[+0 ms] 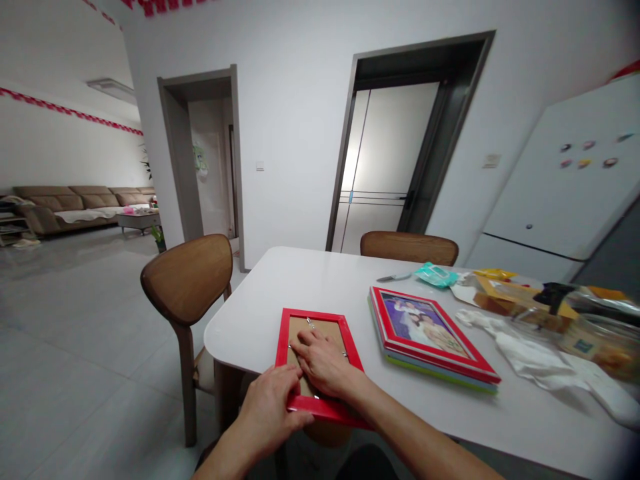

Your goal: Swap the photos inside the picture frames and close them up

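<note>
A red picture frame (pixel 315 319) lies face down at the near edge of the white table (pixel 310 273), its brown backing board showing. My right hand (pixel 323 360) lies flat on the backing board with fingers stretched out. My left hand (pixel 273 405) grips the frame's near left corner, thumb on the red rim. A stack of frames (pixel 430 337) lies to the right, the top one red with a photo facing up.
A wooden chair (pixel 187 283) stands at the table's left, another chair (pixel 409 245) at the far side. White cloth (pixel 545 363), wet wipes (pixel 436 274) and packaged goods (pixel 575 313) crowd the table's right. A white fridge (pixel 565 187) stands at the right.
</note>
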The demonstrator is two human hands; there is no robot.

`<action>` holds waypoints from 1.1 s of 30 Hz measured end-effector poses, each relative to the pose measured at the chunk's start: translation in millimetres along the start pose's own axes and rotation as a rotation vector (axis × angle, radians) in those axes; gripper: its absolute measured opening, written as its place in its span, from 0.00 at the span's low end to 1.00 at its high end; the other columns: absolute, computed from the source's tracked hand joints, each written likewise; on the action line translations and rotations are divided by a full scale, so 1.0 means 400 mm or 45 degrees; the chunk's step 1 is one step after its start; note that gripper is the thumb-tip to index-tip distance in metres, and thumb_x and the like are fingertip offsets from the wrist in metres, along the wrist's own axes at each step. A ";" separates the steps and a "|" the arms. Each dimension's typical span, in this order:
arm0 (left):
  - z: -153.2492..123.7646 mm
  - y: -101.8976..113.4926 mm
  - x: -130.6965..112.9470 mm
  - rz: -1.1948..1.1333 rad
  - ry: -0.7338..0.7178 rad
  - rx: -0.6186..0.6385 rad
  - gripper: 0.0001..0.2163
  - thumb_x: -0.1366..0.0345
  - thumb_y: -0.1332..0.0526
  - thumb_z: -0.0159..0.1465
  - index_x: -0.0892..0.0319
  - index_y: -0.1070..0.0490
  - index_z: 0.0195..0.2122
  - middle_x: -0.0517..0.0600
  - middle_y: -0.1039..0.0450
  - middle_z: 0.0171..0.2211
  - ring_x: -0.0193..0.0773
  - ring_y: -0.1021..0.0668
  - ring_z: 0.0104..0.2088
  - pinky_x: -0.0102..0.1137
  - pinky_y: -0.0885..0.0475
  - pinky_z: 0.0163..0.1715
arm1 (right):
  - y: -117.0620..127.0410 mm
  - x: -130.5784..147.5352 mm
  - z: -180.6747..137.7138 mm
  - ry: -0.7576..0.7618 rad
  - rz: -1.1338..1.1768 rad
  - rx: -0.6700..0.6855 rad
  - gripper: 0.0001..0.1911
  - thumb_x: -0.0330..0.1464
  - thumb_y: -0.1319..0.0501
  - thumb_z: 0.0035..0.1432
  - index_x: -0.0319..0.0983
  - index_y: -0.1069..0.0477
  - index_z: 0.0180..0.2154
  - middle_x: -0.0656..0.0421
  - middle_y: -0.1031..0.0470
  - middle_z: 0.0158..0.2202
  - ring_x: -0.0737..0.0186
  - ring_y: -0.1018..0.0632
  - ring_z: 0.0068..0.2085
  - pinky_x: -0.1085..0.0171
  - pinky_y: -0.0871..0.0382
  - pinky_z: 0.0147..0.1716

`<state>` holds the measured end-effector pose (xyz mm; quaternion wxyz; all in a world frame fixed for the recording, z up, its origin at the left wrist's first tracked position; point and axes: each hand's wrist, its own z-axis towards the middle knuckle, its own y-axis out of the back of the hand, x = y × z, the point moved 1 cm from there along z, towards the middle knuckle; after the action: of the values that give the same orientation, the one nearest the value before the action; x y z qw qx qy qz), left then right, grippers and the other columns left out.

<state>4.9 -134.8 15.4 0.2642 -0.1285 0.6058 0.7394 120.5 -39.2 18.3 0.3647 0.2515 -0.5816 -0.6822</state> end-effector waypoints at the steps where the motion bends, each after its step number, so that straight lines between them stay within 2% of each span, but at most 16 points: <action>1: -0.001 0.001 -0.001 0.012 0.000 -0.002 0.20 0.62 0.36 0.44 0.54 0.34 0.40 0.46 0.30 0.35 0.38 0.29 0.36 0.30 0.35 0.37 | 0.000 -0.001 0.000 0.004 0.009 -0.010 0.15 0.36 0.58 0.57 0.43 0.35 0.40 0.55 0.36 0.40 0.58 0.37 0.42 0.61 0.44 0.35; 4: -0.002 0.000 -0.002 0.026 0.000 -0.014 0.19 0.63 0.36 0.44 0.54 0.34 0.38 0.45 0.31 0.33 0.37 0.30 0.34 0.29 0.35 0.35 | -0.003 -0.015 0.007 -0.042 0.101 -0.063 0.14 0.36 0.55 0.56 0.43 0.33 0.38 0.56 0.34 0.39 0.60 0.35 0.42 0.63 0.44 0.36; 8: -0.003 -0.004 0.002 -0.003 0.020 -0.014 0.20 0.64 0.36 0.44 0.55 0.35 0.40 0.45 0.31 0.33 0.37 0.30 0.34 0.29 0.36 0.36 | -0.013 -0.064 0.039 -0.378 0.212 -0.178 0.14 0.34 0.52 0.54 0.39 0.29 0.31 0.56 0.29 0.33 0.65 0.31 0.36 0.68 0.43 0.35; 14: -0.005 -0.009 0.003 -0.027 0.030 -0.012 0.21 0.64 0.37 0.45 0.56 0.35 0.41 0.46 0.31 0.36 0.39 0.30 0.39 0.30 0.38 0.42 | -0.046 -0.139 0.106 -0.681 0.196 -0.207 0.13 0.35 0.49 0.51 0.39 0.28 0.30 0.55 0.26 0.31 0.63 0.28 0.33 0.69 0.42 0.30; 19: -0.006 -0.006 -0.007 0.016 0.037 0.001 0.19 0.62 0.37 0.46 0.56 0.35 0.40 0.48 0.30 0.37 0.40 0.30 0.39 0.32 0.38 0.43 | -0.069 -0.158 0.131 -0.842 0.180 -0.226 0.12 0.37 0.47 0.49 0.40 0.28 0.29 0.54 0.26 0.31 0.61 0.27 0.33 0.67 0.40 0.28; 26: -0.010 -0.001 -0.010 0.043 0.057 0.002 0.20 0.62 0.38 0.46 0.57 0.36 0.42 0.49 0.31 0.38 0.40 0.31 0.41 0.33 0.38 0.44 | -0.070 -0.160 0.144 -0.934 0.217 -0.301 0.09 0.33 0.45 0.44 0.38 0.29 0.29 0.52 0.26 0.30 0.59 0.27 0.32 0.66 0.41 0.27; 30: -0.009 0.003 -0.025 0.039 0.063 0.007 0.19 0.64 0.38 0.45 0.56 0.35 0.40 0.48 0.30 0.37 0.39 0.30 0.39 0.37 0.41 0.47 | -0.042 -0.169 0.126 -0.824 0.349 -0.343 0.09 0.34 0.46 0.45 0.37 0.29 0.23 0.55 0.26 0.26 0.64 0.28 0.29 0.68 0.41 0.27; 33: 0.003 -0.012 -0.051 0.087 0.029 0.060 0.16 0.63 0.38 0.45 0.57 0.34 0.36 0.50 0.32 0.43 0.44 0.33 0.46 0.44 0.50 0.52 | -0.018 -0.167 0.088 -0.697 0.465 -0.390 0.11 0.34 0.49 0.48 0.37 0.29 0.25 0.57 0.26 0.26 0.66 0.28 0.28 0.69 0.40 0.28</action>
<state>24.6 -137.8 22.1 0.2348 -0.1099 0.6301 0.7320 132.5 35.4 12.8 0.3450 -0.1061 -0.5840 -0.7271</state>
